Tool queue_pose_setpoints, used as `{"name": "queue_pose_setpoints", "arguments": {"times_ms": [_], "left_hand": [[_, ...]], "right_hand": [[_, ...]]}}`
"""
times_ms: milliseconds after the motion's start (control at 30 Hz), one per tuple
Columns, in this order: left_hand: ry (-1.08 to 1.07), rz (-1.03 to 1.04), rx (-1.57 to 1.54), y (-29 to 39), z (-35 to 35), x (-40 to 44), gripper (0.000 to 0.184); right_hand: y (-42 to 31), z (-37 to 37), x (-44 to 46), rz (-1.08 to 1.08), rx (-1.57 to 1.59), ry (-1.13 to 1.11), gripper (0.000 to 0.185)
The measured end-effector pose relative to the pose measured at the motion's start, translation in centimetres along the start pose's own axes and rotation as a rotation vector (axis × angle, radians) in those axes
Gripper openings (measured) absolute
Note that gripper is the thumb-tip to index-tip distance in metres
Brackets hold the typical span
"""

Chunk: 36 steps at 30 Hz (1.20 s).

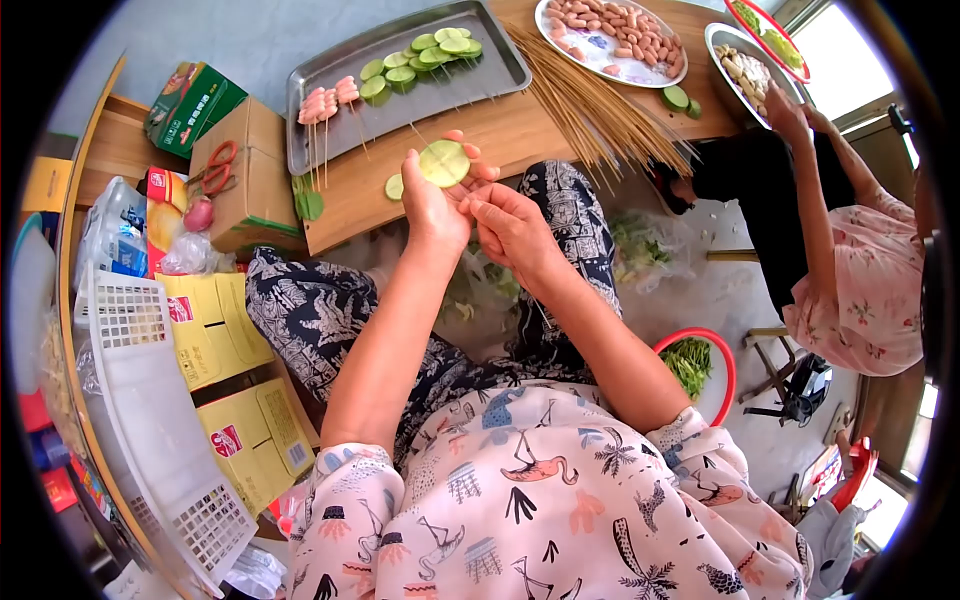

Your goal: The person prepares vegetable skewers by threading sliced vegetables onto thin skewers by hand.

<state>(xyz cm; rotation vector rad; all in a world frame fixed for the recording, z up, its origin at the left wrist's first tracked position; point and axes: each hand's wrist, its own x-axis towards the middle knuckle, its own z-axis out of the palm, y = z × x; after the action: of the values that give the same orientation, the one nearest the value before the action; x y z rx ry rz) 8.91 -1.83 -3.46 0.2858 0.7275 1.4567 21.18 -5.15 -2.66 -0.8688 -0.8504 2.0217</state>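
Note:
A round green slice (444, 163) is held in my left hand (438, 205), between the thumb and fingers, above the front edge of the wooden table (450, 130). My right hand (513, 228) is closed in a pinch beside it, on a thin skewer whose end shows below the hand. Another slice (394, 187) lies at the table edge, left of my left hand. Behind, a metal tray (330, 88) holds skewered green slices (425, 55) and skewered pink pieces (325, 101). Many bare skewers (590, 100) lie to the right of the tray.
A plate of pink sausages (620, 35) stands at the back. Another person's hands (790, 112) are over a metal bowl (738, 70) at the right. Cardboard box (240, 170) and white basket (150, 400) are on the left; a red-rimmed basin (730, 380) holds greens.

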Motion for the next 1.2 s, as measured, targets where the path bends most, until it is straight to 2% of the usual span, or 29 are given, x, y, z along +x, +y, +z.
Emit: {"name": "queue_pose_setpoints", "arguments": {"times_ms": [233,300,367,400,467,500,567,600,667,700,767,833,900,933,1067,1133,1167,1200], "left_hand": [[-0.024,-0.015,0.031,-0.9,-0.2,-0.4,0.058],[-0.072,-0.093,-0.027,-0.5,0.1,-0.8,0.063],[-0.001,-0.006,0.064,0.1,-3.6,1.1,0.065],[0.090,0.120,0.265,0.4,-6.4,2.4,0.059],[0.372,0.300,0.934,1.9,-11.2,4.1,0.031],[0.397,0.463,1.197,2.2,-14.4,5.2,0.027],[0.437,0.517,1.562,3.1,-15.1,5.1,0.038],[0.441,0.515,1.562,2.9,-15.3,5.2,0.038],[0.549,0.374,1.928,2.7,-13.5,4.5,0.047],[0.549,0.378,1.927,2.6,-13.5,4.4,0.047],[0.412,0.313,2.026,2.5,-13.6,4.9,0.054],[0.382,0.370,2.036,2.5,-13.6,5.3,0.050],[0.336,0.290,2.008,2.6,-13.5,5.7,0.045],[0.326,0.363,2.014,2.4,-13.5,5.6,0.039],[0.321,0.413,1.964,2.7,-12.4,6.3,0.038],[0.234,-0.100,0.909,3.7,-11.3,6.5,0.043],[0.238,-0.102,0.908,4.4,-10.0,6.0,0.043],[0.072,-0.097,0.601,5.4,-8.7,5.4,0.044]], "right_hand": [[0.4,0.0,0.5,-0.027,0.000,0.035,0.013],[0.5,-0.1,0.3,-0.024,0.003,0.091,0.013],[-0.2,-0.8,-0.4,-0.047,-0.022,0.111,0.013],[-0.4,-1.3,-0.8,-0.061,-0.024,0.114,0.014],[-0.8,-2.5,-1.6,-0.089,-0.017,0.107,0.015],[-1.1,-2.7,-2.0,-0.089,0.002,0.103,0.016],[-1.1,-3.2,-2.6,-0.076,0.007,0.107,0.016],[-1.0,-3.1,-2.8,-0.072,0.007,0.105,0.016],[-1.1,-2.9,-3.4,-0.033,-0.046,0.116,0.016],[-0.9,-2.8,-3.7,-0.036,-0.047,0.114,0.016],[-0.7,-2.8,-4.0,-0.026,-0.073,0.121,0.016],[-0.4,-3.2,-4.1,-0.022,-0.091,0.129,0.016],[-0.2,-3.2,-4.3,-0.022,-0.084,0.144,0.015],[-0.1,-3.2,-4.4,-0.016,-0.066,0.144,0.015],[-0.2,-3.1,-4.7,-0.028,-0.053,0.125,0.014],[-0.7,-3.0,-4.9,-0.029,-0.072,0.128,0.014],[-0.8,-2.8,-5.2,-0.019,-0.090,0.128,0.014],[-1.3,-2.2,-5.5,-0.019,-0.084,0.132,0.014]]}}
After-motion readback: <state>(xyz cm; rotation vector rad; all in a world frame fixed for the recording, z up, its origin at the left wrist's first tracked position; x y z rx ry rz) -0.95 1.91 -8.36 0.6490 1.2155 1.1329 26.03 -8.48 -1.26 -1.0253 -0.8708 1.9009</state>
